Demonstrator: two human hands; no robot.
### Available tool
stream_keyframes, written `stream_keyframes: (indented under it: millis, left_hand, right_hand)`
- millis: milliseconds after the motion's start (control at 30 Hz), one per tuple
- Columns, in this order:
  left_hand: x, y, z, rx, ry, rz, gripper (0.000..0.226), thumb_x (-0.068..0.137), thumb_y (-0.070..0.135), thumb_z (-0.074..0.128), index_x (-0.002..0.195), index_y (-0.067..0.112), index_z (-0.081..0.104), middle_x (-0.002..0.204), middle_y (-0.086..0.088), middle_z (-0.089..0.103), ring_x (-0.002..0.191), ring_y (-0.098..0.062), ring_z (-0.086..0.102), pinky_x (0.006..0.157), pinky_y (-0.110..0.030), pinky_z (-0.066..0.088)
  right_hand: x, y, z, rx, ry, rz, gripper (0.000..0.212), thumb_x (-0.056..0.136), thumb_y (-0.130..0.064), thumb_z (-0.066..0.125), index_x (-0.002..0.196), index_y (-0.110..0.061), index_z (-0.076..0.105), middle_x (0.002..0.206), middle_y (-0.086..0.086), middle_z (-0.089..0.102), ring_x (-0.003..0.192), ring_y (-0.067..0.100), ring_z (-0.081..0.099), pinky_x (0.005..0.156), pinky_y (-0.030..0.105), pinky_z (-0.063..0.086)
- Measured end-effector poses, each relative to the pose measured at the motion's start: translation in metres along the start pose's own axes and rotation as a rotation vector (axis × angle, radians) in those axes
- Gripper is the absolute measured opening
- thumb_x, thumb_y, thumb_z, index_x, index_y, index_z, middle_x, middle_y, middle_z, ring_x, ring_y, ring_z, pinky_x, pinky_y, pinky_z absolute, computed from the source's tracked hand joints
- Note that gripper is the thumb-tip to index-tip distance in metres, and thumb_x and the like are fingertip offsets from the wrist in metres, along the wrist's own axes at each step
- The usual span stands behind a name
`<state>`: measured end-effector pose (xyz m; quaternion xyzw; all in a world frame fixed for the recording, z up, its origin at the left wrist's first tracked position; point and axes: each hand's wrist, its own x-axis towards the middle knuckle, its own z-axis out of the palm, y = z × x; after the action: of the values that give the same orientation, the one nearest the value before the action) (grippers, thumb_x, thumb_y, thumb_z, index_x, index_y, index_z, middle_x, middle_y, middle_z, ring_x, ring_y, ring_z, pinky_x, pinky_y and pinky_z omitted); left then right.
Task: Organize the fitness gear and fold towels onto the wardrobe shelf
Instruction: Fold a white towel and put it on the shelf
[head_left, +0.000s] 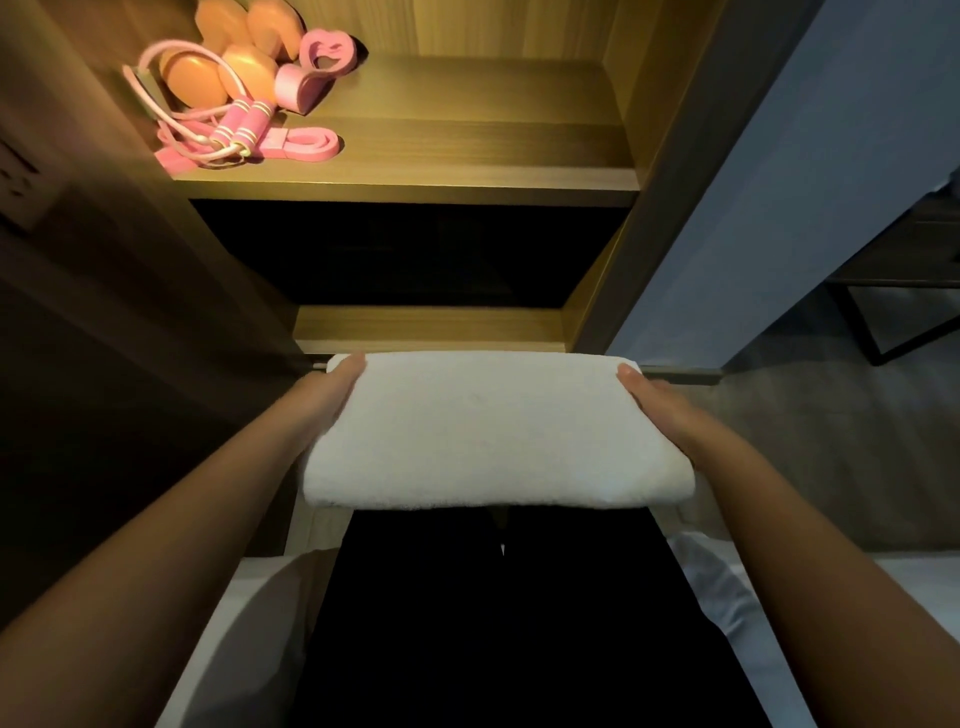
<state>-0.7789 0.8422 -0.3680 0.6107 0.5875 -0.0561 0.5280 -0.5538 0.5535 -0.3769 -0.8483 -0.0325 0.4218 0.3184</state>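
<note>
We hold a folded white towel at frame ctr, left hand & right hand each clamped on an end, thumbs on top. Pink fitness gear already sits upper left on the lit shelf; towel not yet shelved

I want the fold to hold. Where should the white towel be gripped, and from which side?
By its two short ends, one hand from each side, as the left hand and right hand do now, thumbs on top. The folded towel is a wide, flat slab, so support at both ends likely keeps it from sagging open.
</note>
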Motion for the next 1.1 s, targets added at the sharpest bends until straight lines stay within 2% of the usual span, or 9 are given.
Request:
stream_keyframes:
  millis: [100,200,367,567,700,800,900,967,1100]
  left_hand:
    - [-0.015,-0.015,-0.003,-0.004,-0.153,-0.101,0.059,0.096,0.057,0.042,0.126,0.008,0.054,0.126,-0.020,0.058,0.108,-0.035,0.058,0.091,-0.039,0.042]
    - [-0.026,-0.022,0.001,-0.082,-0.166,-0.148,0.050,0.098,0.056,0.039,0.109,0.010,0.056,0.105,-0.016,0.062,0.089,-0.030,0.059,0.080,-0.037,0.043]
    - [-0.019,-0.028,0.000,-0.170,-0.055,-0.177,0.090,0.081,0.073,0.052,0.143,0.008,0.040,0.139,-0.017,0.050,0.122,-0.045,0.050,0.101,-0.062,0.040]
    - [-0.018,-0.034,0.007,0.037,0.079,-0.085,0.079,0.092,0.067,0.037,0.139,0.005,0.045,0.136,-0.017,0.052,0.118,-0.041,0.052,0.098,-0.055,0.045]
    - [-0.031,-0.033,0.008,0.432,0.267,0.308,0.051,0.100,0.046,0.036,0.139,0.014,0.039,0.135,-0.011,0.048,0.113,-0.029,0.053,0.085,-0.043,0.045]
    - [-0.046,-0.033,0.020,0.702,0.312,0.763,0.051,0.096,0.043,0.033,0.139,0.015,0.040,0.143,-0.007,0.042,0.129,-0.026,0.043,0.103,-0.047,0.039]
    - [-0.061,-0.032,0.044,0.905,0.111,0.884,0.076,0.088,0.059,0.008,0.154,0.024,0.021,0.162,0.001,0.013,0.150,-0.016,0.006,0.121,-0.045,0.005]
    - [-0.070,-0.031,0.054,0.955,0.047,0.918,0.080,0.085,0.065,0.003,0.155,0.026,0.013,0.163,0.004,0.004,0.150,-0.014,-0.003,0.121,-0.044,-0.002]
    - [-0.074,-0.026,0.059,1.165,-0.022,0.968,0.094,0.083,0.079,0.018,0.156,0.023,-0.001,0.163,0.000,-0.009,0.150,-0.018,-0.011,0.121,-0.050,-0.001]
  right_hand:
    - [-0.014,0.009,-0.002,0.071,-0.203,0.141,0.062,0.092,-0.070,0.029,0.124,-0.020,0.049,0.118,0.011,0.061,0.102,0.029,0.059,0.084,0.041,0.047]
    - [-0.022,0.010,-0.001,0.081,-0.184,0.173,0.066,0.090,-0.069,0.035,0.127,-0.017,0.050,0.115,0.012,0.061,0.097,0.029,0.060,0.079,0.039,0.047]
    - [-0.021,0.008,0.006,0.164,0.058,-0.036,0.059,0.090,-0.052,0.057,0.133,-0.012,0.050,0.127,0.009,0.059,0.100,0.023,0.060,0.079,0.038,0.050]
    - [-0.024,0.018,0.018,0.126,0.145,-0.095,0.061,0.094,-0.044,0.056,0.139,-0.006,0.041,0.136,0.011,0.052,0.109,0.024,0.053,0.085,0.037,0.045]
    - [-0.028,0.012,0.017,-0.226,0.254,-0.252,0.070,0.095,-0.044,0.053,0.151,-0.017,0.021,0.153,0.009,0.034,0.134,0.030,0.040,0.107,0.048,0.037]
    - [-0.041,0.001,0.032,-0.606,0.402,-0.530,0.057,0.101,-0.035,0.043,0.152,-0.020,0.024,0.160,0.002,0.023,0.147,0.024,0.020,0.118,0.046,0.020]
    - [-0.052,-0.005,0.053,-0.795,0.230,-0.664,0.062,0.098,-0.057,0.016,0.154,-0.030,0.019,0.163,-0.006,0.007,0.150,0.017,0.001,0.122,0.044,0.003]
    - [-0.054,-0.004,0.059,-0.857,0.158,-0.693,0.077,0.087,-0.068,-0.003,0.154,-0.033,0.014,0.163,-0.008,0.001,0.150,0.016,-0.005,0.121,0.043,-0.002]
    - [-0.058,-0.001,0.053,-0.935,0.074,-0.748,0.083,0.084,-0.074,0.009,0.155,-0.032,0.004,0.162,-0.009,-0.009,0.149,0.015,-0.012,0.118,0.040,-0.008]
